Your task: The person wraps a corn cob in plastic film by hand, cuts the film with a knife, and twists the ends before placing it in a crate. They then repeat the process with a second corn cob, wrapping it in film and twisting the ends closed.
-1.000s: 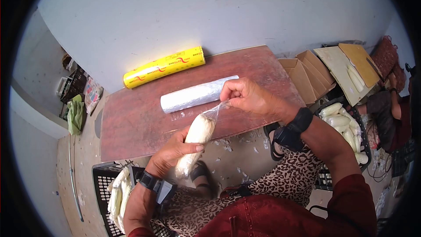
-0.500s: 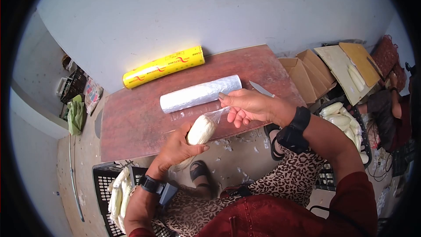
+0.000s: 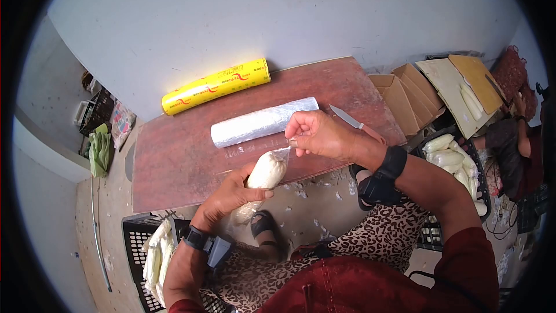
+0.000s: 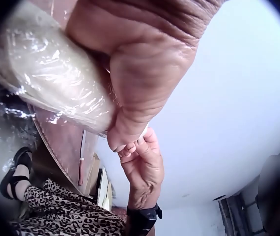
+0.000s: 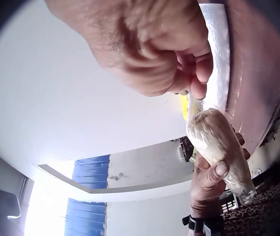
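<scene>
Two hands [image 3: 230, 194] hold one wrapped bundle [image 3: 267, 171] — two rolls [image 3: 260, 123] beyond.

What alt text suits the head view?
A person's left hand grips a pale, elongated vegetable in clear film while the right hand pinches the film. A cling film roll, yellow roll and knife lie on a reddish table.
</scene>
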{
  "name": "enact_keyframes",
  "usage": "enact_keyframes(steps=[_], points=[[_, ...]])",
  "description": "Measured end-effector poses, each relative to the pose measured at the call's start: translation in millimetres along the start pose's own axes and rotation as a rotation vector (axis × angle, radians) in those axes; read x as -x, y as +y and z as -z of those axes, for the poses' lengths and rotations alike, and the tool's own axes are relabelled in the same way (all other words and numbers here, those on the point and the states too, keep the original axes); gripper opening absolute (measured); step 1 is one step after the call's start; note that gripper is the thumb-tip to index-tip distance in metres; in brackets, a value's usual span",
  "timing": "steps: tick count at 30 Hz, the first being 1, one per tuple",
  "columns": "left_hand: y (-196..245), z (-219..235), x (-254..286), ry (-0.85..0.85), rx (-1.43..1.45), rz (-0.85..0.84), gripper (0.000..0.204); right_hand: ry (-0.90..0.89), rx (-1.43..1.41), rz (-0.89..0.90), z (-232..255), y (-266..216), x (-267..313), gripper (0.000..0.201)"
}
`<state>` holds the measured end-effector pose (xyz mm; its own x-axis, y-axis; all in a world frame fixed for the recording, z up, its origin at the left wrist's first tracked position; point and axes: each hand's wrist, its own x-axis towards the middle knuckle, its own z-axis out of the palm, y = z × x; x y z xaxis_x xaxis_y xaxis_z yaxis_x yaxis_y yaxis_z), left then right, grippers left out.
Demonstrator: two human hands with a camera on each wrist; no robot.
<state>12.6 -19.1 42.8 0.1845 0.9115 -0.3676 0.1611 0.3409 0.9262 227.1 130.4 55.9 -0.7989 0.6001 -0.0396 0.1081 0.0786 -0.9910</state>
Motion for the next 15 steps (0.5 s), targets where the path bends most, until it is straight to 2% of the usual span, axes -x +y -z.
enact_keyframes(steps=[3, 7, 13, 15], points=[[4.7, -4.9, 1.9, -0.004, 0.124, 0.005, 0.061, -0.028, 0.099, 0.043, 3.4, -1.9, 0.2, 0.008], [-1.3, -6.4, -0.9, 0.006, 0.268, -0.043, 0.062, 0.008, 0.088, 0.061, 4.8, 0.2, -1.9, 0.008], [-3.1, -6.7, -1.9, -0.15, 0.456, -0.005, 0.07, 0.031, 0.092, 0.135, 0.0, -6.1, 1.5, 0.008], [-5.0, -8.2, -2.2, -0.158, 0.417, -0.034, 0.07, 0.035, 0.086, 0.149, -0.6, -6.9, 1.1, 0.008]])
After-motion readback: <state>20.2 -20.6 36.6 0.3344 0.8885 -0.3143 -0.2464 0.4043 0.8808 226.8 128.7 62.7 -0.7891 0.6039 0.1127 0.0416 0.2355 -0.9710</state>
